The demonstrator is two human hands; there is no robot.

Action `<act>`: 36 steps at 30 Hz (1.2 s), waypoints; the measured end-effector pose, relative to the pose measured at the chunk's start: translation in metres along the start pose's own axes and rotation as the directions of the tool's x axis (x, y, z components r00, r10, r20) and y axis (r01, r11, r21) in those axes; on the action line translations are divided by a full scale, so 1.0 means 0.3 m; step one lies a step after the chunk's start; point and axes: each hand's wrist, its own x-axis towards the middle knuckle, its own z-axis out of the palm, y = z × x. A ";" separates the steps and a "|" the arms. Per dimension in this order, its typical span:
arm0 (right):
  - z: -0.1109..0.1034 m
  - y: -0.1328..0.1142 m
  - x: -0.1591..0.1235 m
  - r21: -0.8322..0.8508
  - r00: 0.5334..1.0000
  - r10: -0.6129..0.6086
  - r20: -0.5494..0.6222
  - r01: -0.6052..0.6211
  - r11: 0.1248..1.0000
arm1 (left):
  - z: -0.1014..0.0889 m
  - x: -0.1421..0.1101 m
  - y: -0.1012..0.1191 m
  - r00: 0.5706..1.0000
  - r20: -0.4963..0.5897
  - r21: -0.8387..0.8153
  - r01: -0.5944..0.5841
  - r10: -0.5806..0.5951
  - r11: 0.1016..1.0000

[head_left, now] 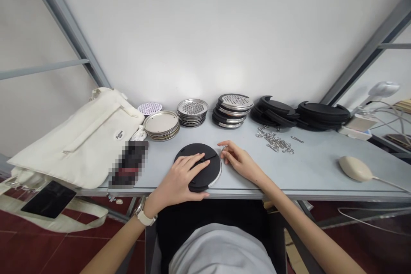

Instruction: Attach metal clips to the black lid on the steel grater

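A round black disc lies near the table's front edge, a strip of silver rim showing along its right side. Spread over its top are the fingers of my left hand, while the thumb sits at the front edge, gripping it. My right hand is just right of the disc, thumb and fingertips pinched on a small metal clip that is mostly hidden. Farther right, several loose metal clips lie in a pile. Behind the disc stand a stack of perforated metal grater plates and a stack of plates in black holders.
At the left are a white bag, a blurred-out dark item and a stack of plain metal plates. Black discs and more black discs are stacked back right. A cream corded device lies at the right.
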 end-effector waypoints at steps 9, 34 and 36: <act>0.011 -0.009 0.001 -0.170 0.996 -0.033 -0.083 0.019 0.985 | -0.007 -0.002 0.005 1.000 0.012 0.003 0.012 -0.012 1.000; 0.027 -0.009 -0.005 -0.161 0.996 -0.075 -0.042 0.067 0.985 | -0.020 -0.002 0.009 0.999 0.031 -0.024 0.027 -0.026 0.999; 0.027 -0.010 -0.006 -0.135 0.997 -0.079 -0.018 0.076 0.988 | -0.021 -0.001 0.009 0.999 0.033 -0.023 0.023 -0.022 0.999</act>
